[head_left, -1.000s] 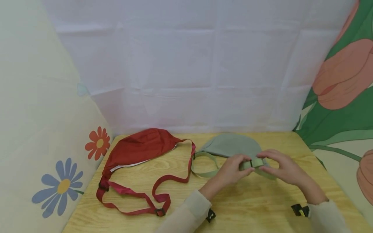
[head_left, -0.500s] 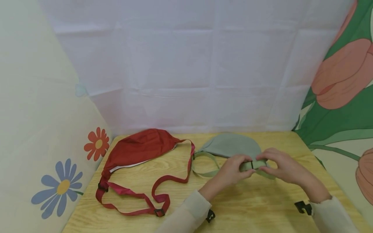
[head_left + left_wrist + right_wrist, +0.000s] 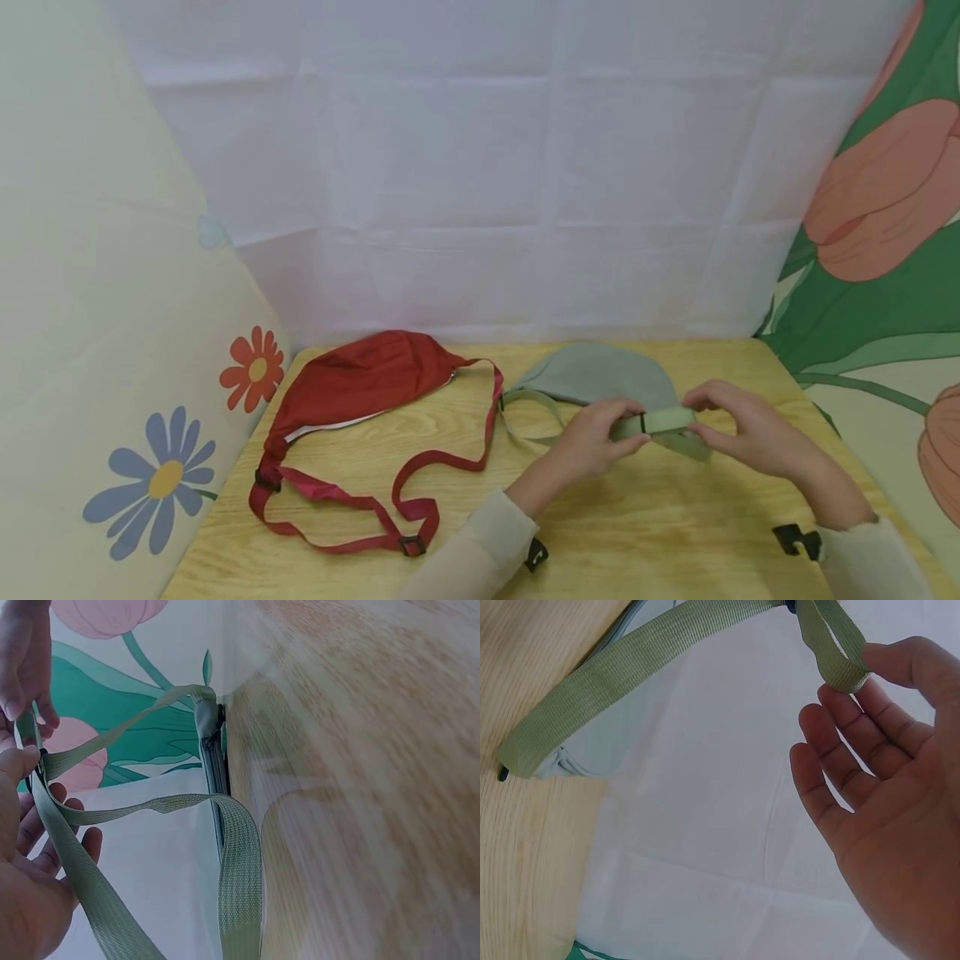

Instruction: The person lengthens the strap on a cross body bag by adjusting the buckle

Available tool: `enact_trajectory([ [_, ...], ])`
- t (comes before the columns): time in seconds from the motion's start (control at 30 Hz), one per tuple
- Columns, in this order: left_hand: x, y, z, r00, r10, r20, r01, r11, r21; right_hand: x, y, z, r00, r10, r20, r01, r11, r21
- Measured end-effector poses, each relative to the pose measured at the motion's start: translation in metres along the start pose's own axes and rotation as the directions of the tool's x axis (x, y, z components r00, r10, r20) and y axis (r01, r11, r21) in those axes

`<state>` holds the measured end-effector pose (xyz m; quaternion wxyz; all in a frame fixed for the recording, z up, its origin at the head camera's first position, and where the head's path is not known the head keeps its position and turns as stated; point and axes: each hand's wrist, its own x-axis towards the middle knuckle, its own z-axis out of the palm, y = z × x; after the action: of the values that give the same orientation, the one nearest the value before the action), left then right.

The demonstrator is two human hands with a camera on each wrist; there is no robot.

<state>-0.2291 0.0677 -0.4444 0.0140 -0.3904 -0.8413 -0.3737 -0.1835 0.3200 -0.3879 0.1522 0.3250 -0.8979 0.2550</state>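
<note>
A pale green waist bag (image 3: 603,373) lies toward the back right of the table, its green strap (image 3: 670,419) raised in front of it. My left hand (image 3: 588,442) pinches the strap at the dark slider buckle (image 3: 642,423), between thumb and forefinger. To its right, my right hand (image 3: 753,429) pinches the folded end of the strap with thumb and fingertips. The right wrist view shows this end as a narrow loop (image 3: 844,679). In the left wrist view, slack webbing (image 3: 240,877) hangs in curves from the buckle, and the bag's dark zip (image 3: 214,769) shows edge-on.
A red waist bag (image 3: 367,375) rests at the left of the wooden table (image 3: 622,542), its red strap (image 3: 330,492) looped toward the front. A white cloth (image 3: 442,167) hangs behind. Flower-printed cloths (image 3: 870,317) flank both sides.
My right hand has moved right, away from the left hand, and the strap loop between them has grown longer. The left hand has hardly moved. The slack strap at left has shifted slightly.
</note>
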Motion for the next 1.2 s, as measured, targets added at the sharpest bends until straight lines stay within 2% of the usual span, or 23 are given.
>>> enact_trajectory([
  [0.13,0.000,-0.001,-0.001,1.000,-0.004,0.008,0.004,1.000,0.021,0.000,0.000,-0.001,0.999,0.030,0.019,-0.030,0.999,0.011],
  [0.3,-0.001,-0.002,-0.001,1.000,0.012,0.005,-0.013,0.999,0.052,0.004,-0.004,-0.001,0.999,0.024,0.042,-0.025,0.999,0.021],
  [0.53,-0.001,-0.001,-0.001,1.000,0.003,0.007,-0.003,0.998,0.062,0.017,-0.016,0.004,0.997,-0.017,0.079,0.020,0.999,-0.043],
  [0.67,0.000,-0.001,-0.001,1.000,0.017,-0.014,-0.016,0.998,0.069,0.023,-0.020,0.010,0.995,-0.029,0.094,0.036,0.996,-0.082],
  [0.9,0.000,0.000,-0.002,0.999,0.027,-0.033,-0.026,0.999,0.041,0.022,-0.017,0.016,0.998,-0.015,0.066,0.020,0.997,-0.079],
  [1.2,-0.001,-0.003,-0.002,0.999,0.042,-0.029,-0.042,0.999,0.021,0.008,-0.012,0.012,0.999,-0.030,-0.021,0.029,0.999,-0.042],
])
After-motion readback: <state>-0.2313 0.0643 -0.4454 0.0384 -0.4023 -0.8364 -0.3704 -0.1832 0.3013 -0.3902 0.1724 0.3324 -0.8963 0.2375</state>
